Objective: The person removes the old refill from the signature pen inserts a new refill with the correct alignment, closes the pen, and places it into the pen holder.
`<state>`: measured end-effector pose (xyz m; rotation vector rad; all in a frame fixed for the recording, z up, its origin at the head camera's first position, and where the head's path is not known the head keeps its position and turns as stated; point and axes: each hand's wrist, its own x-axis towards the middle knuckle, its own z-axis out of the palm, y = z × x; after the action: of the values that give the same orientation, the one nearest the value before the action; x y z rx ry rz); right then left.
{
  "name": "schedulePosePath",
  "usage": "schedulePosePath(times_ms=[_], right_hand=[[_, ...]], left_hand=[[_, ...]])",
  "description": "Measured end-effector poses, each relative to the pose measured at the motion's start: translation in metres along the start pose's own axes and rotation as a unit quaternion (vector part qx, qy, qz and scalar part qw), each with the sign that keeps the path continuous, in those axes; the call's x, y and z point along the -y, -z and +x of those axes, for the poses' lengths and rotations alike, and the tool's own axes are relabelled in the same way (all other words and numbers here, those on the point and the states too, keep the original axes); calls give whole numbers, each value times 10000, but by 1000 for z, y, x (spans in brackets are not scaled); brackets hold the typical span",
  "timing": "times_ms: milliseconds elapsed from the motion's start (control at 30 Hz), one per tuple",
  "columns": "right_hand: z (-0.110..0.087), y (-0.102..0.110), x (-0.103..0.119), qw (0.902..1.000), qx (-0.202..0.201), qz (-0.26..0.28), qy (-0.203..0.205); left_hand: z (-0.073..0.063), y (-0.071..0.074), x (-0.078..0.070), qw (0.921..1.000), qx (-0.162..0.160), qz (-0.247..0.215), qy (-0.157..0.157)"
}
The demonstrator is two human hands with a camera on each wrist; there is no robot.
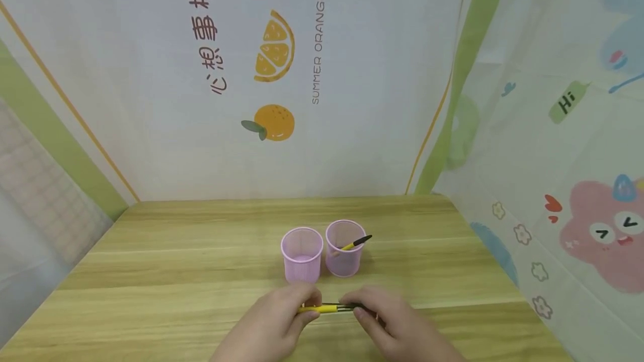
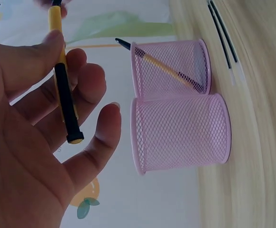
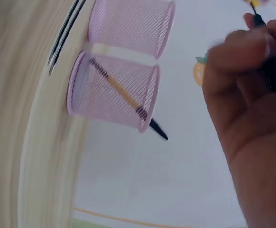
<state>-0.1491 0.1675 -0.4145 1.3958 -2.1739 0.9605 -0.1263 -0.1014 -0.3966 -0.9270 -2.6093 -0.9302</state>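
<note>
My left hand (image 1: 276, 314) pinches a yellow pen barrel (image 1: 324, 309) between thumb and fingers. In the left wrist view its black end section (image 2: 66, 102) lies across the fingers. My right hand (image 1: 389, 317) grips a slim black pen part (image 3: 272, 73) whose thin end points toward the yellow barrel. Both hands face each other, low in front of two pink mesh pen holders. A yellow pen with a black tip (image 1: 361, 241) leans inside the right pen holder (image 1: 344, 267); the left pen holder (image 1: 302, 270) has nothing showing in it.
Two thin dark pen refills (image 2: 221, 35) lie side by side on the wooden table (image 1: 201, 272), close to the pen holders. A white cloth printed with oranges (image 1: 274, 122) hangs behind the table, and another patterned cloth (image 1: 543, 144) hangs on the right.
</note>
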Motion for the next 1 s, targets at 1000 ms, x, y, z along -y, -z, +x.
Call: schedulePosePath(times_ms=[1000], right_hand=[[2,-2,15,9499,-417,2379,-1984]], left_hand=[[-2,-15,-2,9965,-317,-688,-348]])
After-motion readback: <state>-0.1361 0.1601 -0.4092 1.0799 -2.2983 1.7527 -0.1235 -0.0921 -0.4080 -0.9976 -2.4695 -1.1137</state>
